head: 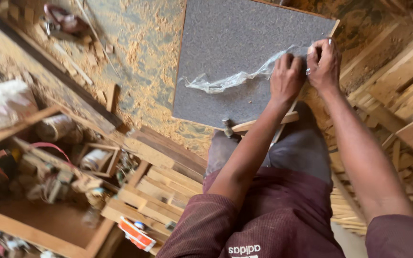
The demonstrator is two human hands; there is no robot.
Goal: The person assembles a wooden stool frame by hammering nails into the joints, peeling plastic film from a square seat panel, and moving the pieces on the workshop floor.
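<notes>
A grey speckled board (225, 52) lies on the sawdust-covered floor. A long twisted strip of clear plastic film (230, 80) stretches across it. My left hand (287, 77) pinches the right part of the film against the board. My right hand (323, 64) grips the film's end at the board's right edge, fingers closed; a ring shows on one finger. A hammer (244, 126) with a wooden handle lies at the board's near edge, just below my left wrist.
Sawdust (135, 43) covers the floor. Stacked wooden slats (393, 86) rise at the right. Wooden frames and offcuts (154, 196) sit at the lower left, beside a cluttered box with tape rolls (94, 160). My dark red clothing (283, 215) fills the bottom.
</notes>
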